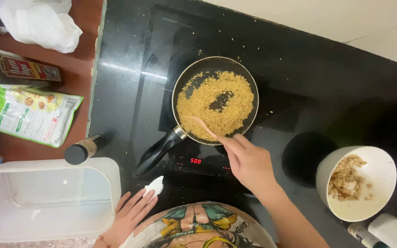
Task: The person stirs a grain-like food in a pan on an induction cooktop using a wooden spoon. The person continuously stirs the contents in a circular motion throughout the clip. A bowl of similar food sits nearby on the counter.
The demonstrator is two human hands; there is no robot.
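A black frying pan (187, 76) with golden fried rice (217, 105) sits on a black induction hob (125, 69), its handle (155, 154) pointing toward me. My right hand (249, 163) grips a wooden spatula (201, 124) whose blade lies in the rice at the pan's near side. My left hand (132, 216) rests flat at the hob's front edge, its fingers apart, fingertips touching a crumpled white tissue (155, 187).
A white bowl (382, 170) with brownish food stands at the right. A clear plastic container (47, 197), a dark-capped spice jar (83, 149), a green food packet (24, 112) and a white plastic bag (40, 20) lie on the left counter. Rice grains dot the hob.
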